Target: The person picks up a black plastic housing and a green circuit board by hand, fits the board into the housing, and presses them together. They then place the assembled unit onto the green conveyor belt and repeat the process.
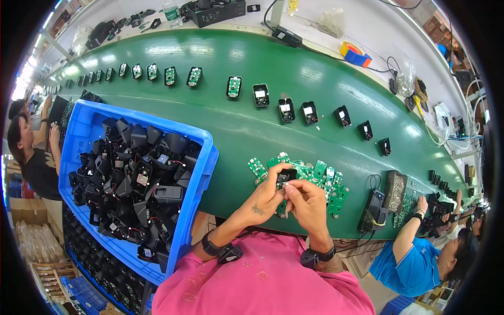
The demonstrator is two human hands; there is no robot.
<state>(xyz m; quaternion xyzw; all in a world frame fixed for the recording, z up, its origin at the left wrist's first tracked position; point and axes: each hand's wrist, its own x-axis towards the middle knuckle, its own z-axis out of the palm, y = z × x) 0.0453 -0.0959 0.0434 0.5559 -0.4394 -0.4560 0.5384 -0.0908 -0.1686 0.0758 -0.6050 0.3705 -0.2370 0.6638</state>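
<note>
My left hand [266, 198] grips a small black plastic housing [286, 174], its open side turned up, in front of my chest. Against the housing's near edge, the fingertips of my right hand [311, 203] are pinched together; what lies between them is too small to make out. Just beyond and to the right of my hands spreads a pile of green circuit boards [336, 195]. A bent row of black housings crosses the green table; those on the right, such as one open housing [286, 109], show no green board, while a housing farther left [234, 87] has one inside.
At my left a blue bin [210, 157] is heaped with black housings and thin wires. A black power box [374, 210] stands right of the boards. Tape rolls [356, 54] and a bottle [171, 13] sit on the back shelf. Co-workers sit at both sides.
</note>
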